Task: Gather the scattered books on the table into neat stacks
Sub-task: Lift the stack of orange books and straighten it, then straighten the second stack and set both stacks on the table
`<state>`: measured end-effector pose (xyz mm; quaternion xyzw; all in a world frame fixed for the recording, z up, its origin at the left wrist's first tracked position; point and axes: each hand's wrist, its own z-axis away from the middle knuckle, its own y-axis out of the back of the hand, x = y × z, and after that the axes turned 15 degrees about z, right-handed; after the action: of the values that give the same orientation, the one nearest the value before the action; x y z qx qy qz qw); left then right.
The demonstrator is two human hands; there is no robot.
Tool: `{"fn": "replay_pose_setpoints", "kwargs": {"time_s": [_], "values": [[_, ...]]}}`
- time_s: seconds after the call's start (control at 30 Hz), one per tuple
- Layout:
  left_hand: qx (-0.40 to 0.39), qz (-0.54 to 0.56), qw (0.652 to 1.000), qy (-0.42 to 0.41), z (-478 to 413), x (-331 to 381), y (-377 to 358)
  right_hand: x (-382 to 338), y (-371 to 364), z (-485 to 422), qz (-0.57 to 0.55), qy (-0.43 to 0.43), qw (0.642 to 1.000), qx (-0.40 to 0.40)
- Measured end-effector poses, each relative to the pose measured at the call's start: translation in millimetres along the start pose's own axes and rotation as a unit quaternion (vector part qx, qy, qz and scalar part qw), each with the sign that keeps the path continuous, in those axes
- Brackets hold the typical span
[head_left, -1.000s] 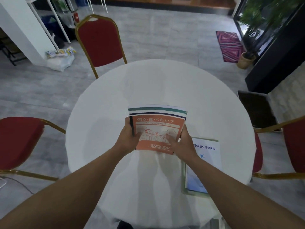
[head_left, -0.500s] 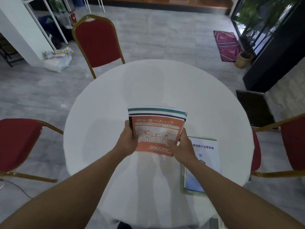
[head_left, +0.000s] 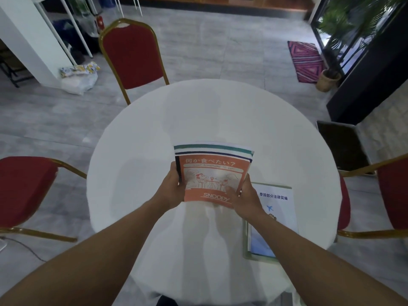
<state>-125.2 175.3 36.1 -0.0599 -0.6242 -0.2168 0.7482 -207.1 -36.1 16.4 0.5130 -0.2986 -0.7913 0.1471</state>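
Observation:
A small stack of books (head_left: 212, 171) is held over the middle of the round white table (head_left: 220, 111). Its top book has an orange Snoopy cover; the edges of green-striped and dark-striped books show behind it. My left hand (head_left: 171, 188) grips the stack's left side and my right hand (head_left: 245, 198) grips its lower right corner, thumb on the cover. A second pile, topped by a white-and-blue book (head_left: 279, 208) with Chinese writing and a plane, lies flat on the table at the right, partly hidden by my right forearm.
Red chairs with gold frames stand at the table's far left (head_left: 132, 56), left (head_left: 24, 191) and right (head_left: 390, 195). A potted plant (head_left: 329, 79) and a pink rug (head_left: 305, 60) are on the floor at the back right, and a bag (head_left: 77, 78) at the back left.
The hands and the held stack have stayed nearly in place; the view has shifted slightly and the right thumb has moved a little on the cover.

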Motion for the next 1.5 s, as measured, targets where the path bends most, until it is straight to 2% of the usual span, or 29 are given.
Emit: {"fn": "replay_pose_setpoints", "kwargs": {"time_s": [0.17,0.33,0.53,0.63,0.73,0.87,0.93,1.07,1.17,1.27,1.37,1.43,1.5], "values": [[0.052,0.038,0.991,0.118,-1.5,3.3,-1.0,-4.4,-4.1,-4.8,-0.021,-0.029,0.999,-0.035],[0.078,-0.028,0.985,0.149,0.0,-18.0,-1.5,0.7,-30.2,-7.4,0.039,-0.086,0.993,-0.068],[0.026,-0.133,0.965,0.224,7.7,-66.7,1.1,21.5,-63.3,-3.1,0.145,-0.116,0.98,-0.068],[0.024,-0.176,0.956,0.233,9.2,-86.0,-1.3,28.6,-72.7,-4.0,0.205,-0.137,0.965,-0.083],[0.044,-0.21,0.948,0.236,5.2,-91.7,-0.9,31.5,-75.2,-8.6,0.28,-0.12,0.949,-0.082],[0.03,-0.246,0.931,0.268,-2.6,-88.2,-1.4,29.9,-71.1,-15.2,0.318,-0.112,0.935,-0.113],[0.029,-0.297,0.923,0.244,-4.8,-82.6,-6.2,27.6,-66.9,-17.3,0.323,-0.105,0.933,-0.115],[0.048,-0.329,0.932,0.144,-12.2,-69.6,-26.6,27.8,-50.8,-15.8,0.246,-0.09,0.964,-0.052],[0.017,-0.303,0.948,0.091,-18.9,-58.1,-53.2,38.9,-25.0,-12.8,0.202,-0.092,0.975,0.018],[-0.059,-0.255,0.962,0.08,-21.4,-48.0,-89.1,59.0,5.3,-8.4,0.193,-0.101,0.973,0.079],[-0.124,-0.234,0.961,0.085,-20.6,-39.6,-129.2,87.3,32.4,2.1,0.206,-0.127,0.961,0.131],[-0.157,-0.235,0.954,0.103,-20.0,-35.9,-155.0,108.5,47.2,10.7,0.218,-0.181,0.948,0.144],[-0.184,-0.246,0.942,0.135,-18.4,-34.6,-179.6,132.1,61.2,20.1,0.211,-0.252,0.937,0.116]]}}
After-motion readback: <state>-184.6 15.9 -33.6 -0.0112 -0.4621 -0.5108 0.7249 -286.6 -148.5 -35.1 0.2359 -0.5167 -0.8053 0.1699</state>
